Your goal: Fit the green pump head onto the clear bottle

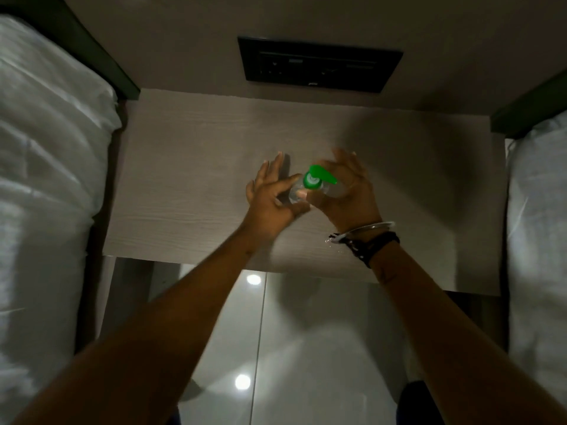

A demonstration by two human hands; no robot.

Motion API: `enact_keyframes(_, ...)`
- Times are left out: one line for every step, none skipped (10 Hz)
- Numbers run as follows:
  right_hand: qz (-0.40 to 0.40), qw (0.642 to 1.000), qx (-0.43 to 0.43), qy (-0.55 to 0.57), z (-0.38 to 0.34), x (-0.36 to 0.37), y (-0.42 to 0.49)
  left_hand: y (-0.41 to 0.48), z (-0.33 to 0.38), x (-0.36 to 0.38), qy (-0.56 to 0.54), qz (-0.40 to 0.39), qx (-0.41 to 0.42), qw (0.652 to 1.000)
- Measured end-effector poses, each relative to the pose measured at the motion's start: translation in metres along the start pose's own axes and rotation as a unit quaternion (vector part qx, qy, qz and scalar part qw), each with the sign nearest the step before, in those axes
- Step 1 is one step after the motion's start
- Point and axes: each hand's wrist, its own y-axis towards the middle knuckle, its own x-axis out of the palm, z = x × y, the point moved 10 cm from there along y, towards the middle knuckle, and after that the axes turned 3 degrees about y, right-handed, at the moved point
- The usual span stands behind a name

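A small clear bottle [295,193] stands on the pale wooden table [190,167], seen from above. The green pump head [317,177] sits on top of it, its spout pointing to the right. My left hand [271,197] touches the bottle's left side with thumb and forefinger, the other fingers spread. My right hand [343,191] cups the bottle's right side, its thumb pressed near the green collar. The lower part of the bottle is hidden between my hands.
A black switch and socket panel [319,64] is set in the wall behind the table. White bedding lies on the left [46,148] and right [537,225]. A glossy tiled floor [306,348] shows below the table's front edge.
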Motion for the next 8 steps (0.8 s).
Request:
enact_keyframes(0.013, 1.0, -0.019, 0.003, -0.032, -0.027, -0.011, 0.011, 0.011, -0.022, 0.053, -0.102, 0.035, 0.993)
enact_keyframes(0.106, 0.99, -0.021, -0.086, -0.055, -0.055, -0.011, 0.02, 0.011, -0.019, 0.057, -0.172, 0.032, 0.983)
enact_keyframes(0.104, 0.961, -0.05, -0.252, -0.075, -0.045, -0.01, 0.019, 0.013, -0.014, 0.067, -0.188, 0.029, 0.979)
enact_keyframes(0.088, 0.948, -0.062, -0.299, -0.084, -0.035, -0.008, 0.017, 0.012, -0.007, 0.067, -0.185, 0.008, 0.98)
enact_keyframes(0.071, 0.945, -0.009, -0.319, -0.082, -0.03, -0.011, 0.016, 0.012, -0.001, 0.081, -0.186, 0.006, 0.979)
enact_keyframes(0.066, 0.942, 0.03, -0.328, -0.08, -0.03, -0.014, 0.017, 0.005, -0.001, 0.112, -0.175, 0.011, 0.978)
enact_keyframes(0.048, 0.943, 0.049, -0.327, -0.075, -0.031, -0.018, 0.013, 0.009, -0.003, 0.117, -0.16, 0.002, 0.98)
enact_keyframes(0.038, 0.941, 0.073, -0.329, -0.066, -0.032, -0.023, 0.008, 0.011, -0.011, 0.141, -0.165, 0.015, 0.976)
